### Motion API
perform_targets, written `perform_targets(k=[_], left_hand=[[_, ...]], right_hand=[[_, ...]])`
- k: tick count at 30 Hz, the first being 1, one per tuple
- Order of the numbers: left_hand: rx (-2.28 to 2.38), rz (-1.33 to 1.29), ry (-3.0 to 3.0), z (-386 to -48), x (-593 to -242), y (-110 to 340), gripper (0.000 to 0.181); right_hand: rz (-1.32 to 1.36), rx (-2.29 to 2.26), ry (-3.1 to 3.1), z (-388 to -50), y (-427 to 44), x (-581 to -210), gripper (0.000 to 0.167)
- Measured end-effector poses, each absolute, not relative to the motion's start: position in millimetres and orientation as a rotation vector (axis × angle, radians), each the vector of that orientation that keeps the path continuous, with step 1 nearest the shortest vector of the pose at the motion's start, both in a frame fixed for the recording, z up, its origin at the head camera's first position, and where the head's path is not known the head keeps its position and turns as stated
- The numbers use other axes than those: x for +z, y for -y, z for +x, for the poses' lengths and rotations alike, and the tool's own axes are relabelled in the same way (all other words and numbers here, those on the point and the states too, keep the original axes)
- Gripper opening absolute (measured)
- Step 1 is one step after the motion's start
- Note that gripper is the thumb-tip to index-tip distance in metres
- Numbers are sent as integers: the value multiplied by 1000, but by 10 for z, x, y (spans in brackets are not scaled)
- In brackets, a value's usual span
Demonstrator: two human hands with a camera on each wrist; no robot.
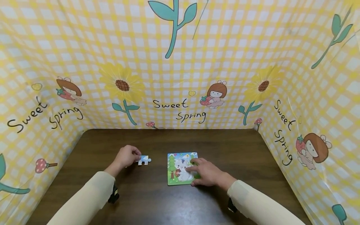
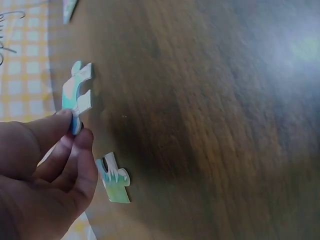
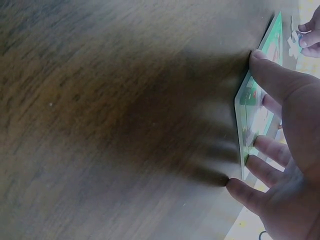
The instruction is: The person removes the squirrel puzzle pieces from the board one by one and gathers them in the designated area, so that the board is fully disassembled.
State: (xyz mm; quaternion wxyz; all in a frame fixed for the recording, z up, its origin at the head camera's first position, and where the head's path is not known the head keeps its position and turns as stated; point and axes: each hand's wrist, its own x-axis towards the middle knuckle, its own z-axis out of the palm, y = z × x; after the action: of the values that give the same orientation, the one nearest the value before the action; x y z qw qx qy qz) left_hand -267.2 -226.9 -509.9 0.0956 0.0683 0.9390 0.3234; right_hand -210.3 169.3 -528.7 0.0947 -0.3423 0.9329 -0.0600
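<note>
Between its thumb and fingertips, my left hand (image 1: pixel 127 156) pinches a jigsaw piece (image 1: pixel 143 158) printed light blue. In the left wrist view this piece (image 2: pixel 70 95) is tilted, seen nearly edge-on. A second jigsaw piece (image 2: pixel 117 186), green and blue, lies below those fingers; the head view hides it behind the hand. To the right lies a square puzzle board (image 1: pixel 172 180) with a white animal, a tree and green grass. My right hand (image 1: pixel 209 172) rests spread over its right side, thumb at the near edge. The board's right part is covered by that hand.
The dark brown wooden table (image 1: pixel 157 203) carries everything. Yellow checked cloth (image 1: pixel 174 78) stands as walls along its back and both sides. A black wrist device (image 1: pixel 113 195) sits at the left cuff, another (image 1: pixel 232 205) at the right.
</note>
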Motion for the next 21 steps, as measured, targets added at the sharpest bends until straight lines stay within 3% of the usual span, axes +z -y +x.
perform_targets(k=[21], left_hand=[[643, 253, -2892, -2794, -5217, 2195, 7]], right_hand=[[-977, -202, -2774, -2110, -1725, -5324, 65]])
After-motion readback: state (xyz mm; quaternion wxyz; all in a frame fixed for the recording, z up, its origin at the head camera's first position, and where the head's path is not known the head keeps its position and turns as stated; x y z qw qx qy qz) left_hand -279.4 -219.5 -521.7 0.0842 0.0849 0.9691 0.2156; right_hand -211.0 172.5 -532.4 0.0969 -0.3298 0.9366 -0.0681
